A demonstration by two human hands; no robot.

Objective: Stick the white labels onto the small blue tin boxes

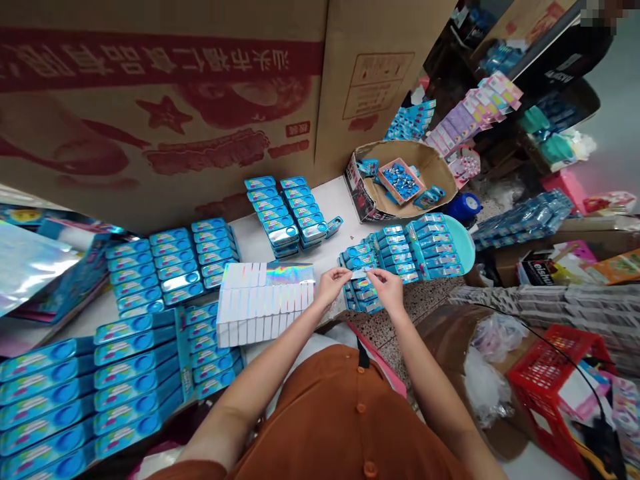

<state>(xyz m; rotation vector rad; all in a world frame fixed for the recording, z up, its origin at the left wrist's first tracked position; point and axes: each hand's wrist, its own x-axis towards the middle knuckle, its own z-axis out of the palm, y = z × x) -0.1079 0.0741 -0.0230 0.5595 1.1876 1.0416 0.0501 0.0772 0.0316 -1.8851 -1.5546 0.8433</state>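
Note:
My left hand (331,285) and my right hand (387,288) meet in front of me, both pinching one small flat white piece (359,273), which looks like an unfolded holographic box. Just left of my left hand lies a fanned stack of the same holographic white flat boxes (265,301) on the white table (327,193). Under and beyond my hands stand rows of small blue packaged boxes (400,253).
Stacks of blue boxes (170,267) cover the table to the left, more (290,213) further back. A large brown carton (160,100) walls the far side. An open cardboard box (400,180) holds a pink tray. A red crate (555,380) stands on the floor at right.

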